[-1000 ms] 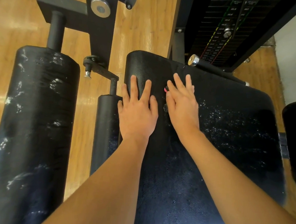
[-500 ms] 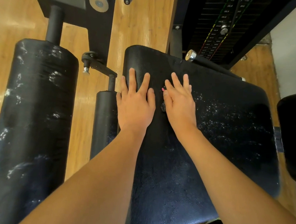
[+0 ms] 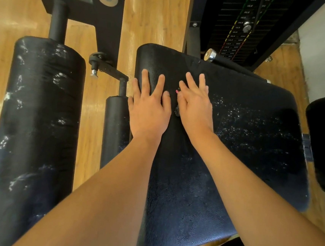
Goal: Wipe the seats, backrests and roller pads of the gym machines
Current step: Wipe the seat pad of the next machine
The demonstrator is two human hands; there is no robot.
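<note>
Pressing flat on seat (image 3: 244,150), left hand (image 3: 149,109), right hand (image 3: 195,108), fingers straight, grip uncurled.

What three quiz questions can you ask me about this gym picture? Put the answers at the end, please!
1. True or false: the left hand and the right hand both lie flat, fingers straight, on the black seat pad.
2. Pick one: the big roller pad with white streaks is A) to the left of the seat pad, B) to its right, C) lying on top of it.
3. Fill the gap: the floor under the machine looks like ____.
Key: 1 true; 2 A; 3 wood.
</note>
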